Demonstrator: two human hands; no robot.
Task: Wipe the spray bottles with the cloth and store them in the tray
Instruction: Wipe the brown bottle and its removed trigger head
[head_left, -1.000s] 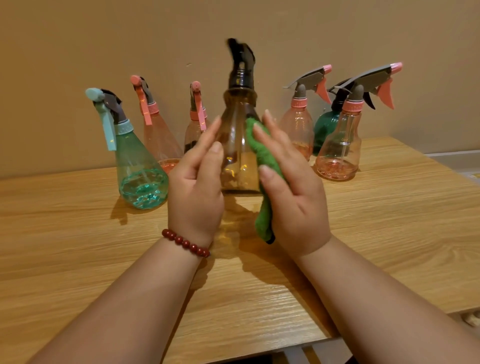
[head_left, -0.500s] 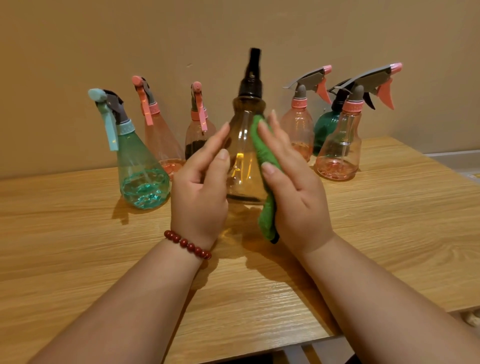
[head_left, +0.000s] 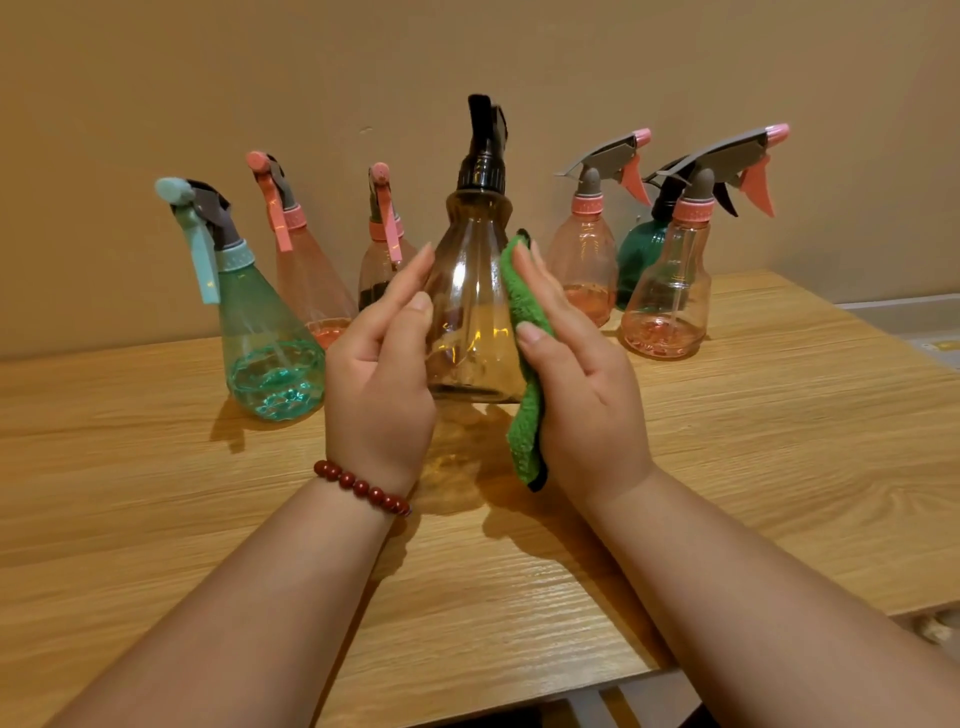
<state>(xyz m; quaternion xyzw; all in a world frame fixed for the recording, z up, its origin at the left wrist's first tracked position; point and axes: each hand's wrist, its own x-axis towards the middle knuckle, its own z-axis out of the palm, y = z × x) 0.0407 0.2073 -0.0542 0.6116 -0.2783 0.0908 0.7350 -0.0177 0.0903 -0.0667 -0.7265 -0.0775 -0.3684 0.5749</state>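
Against the frame half a second back: the left hand (head_left: 379, 384) has edged slightly leftward. Its fingers are straight and laid flat on the left flank of the amber bottle (head_left: 470, 312), thumb alongside, nothing curled round it. The amber bottle sits at the same height in view, centre, upright between the two palms. Its black spray head has turned: it was seen edge-on as a narrow stem and is now broader. The green cloth (head_left: 524, 364) has not shifted. It is sandwiched between the bottle's right flank and the right hand (head_left: 582, 384), whose fingers are straight, close together and pressing the cloth on, thumb tip on its near edge. The lower end of the cloth hangs free below the palm. The standing bottles are unmoved on the table (head_left: 779, 441): teal bottle (head_left: 267, 358), tall pink bottle (head_left: 311, 286), small pink-capped bottle (head_left: 374, 270), grey-trigger pink bottle (head_left: 582, 260), dark green bottle (head_left: 636, 254), front pink bottle (head_left: 667, 306). Hard to make out:
- The base of the tall pink bottle is partly behind the teal one.
- The lower body of the small pink-capped bottle is behind the left fingers.
- The amber bottle's spray head is smeared by motion.
- Whether its base touches the table cannot be told.
- The dark green bottle is mostly covered by the front pink one.
- Both forearms are cut off by the bottom edge.
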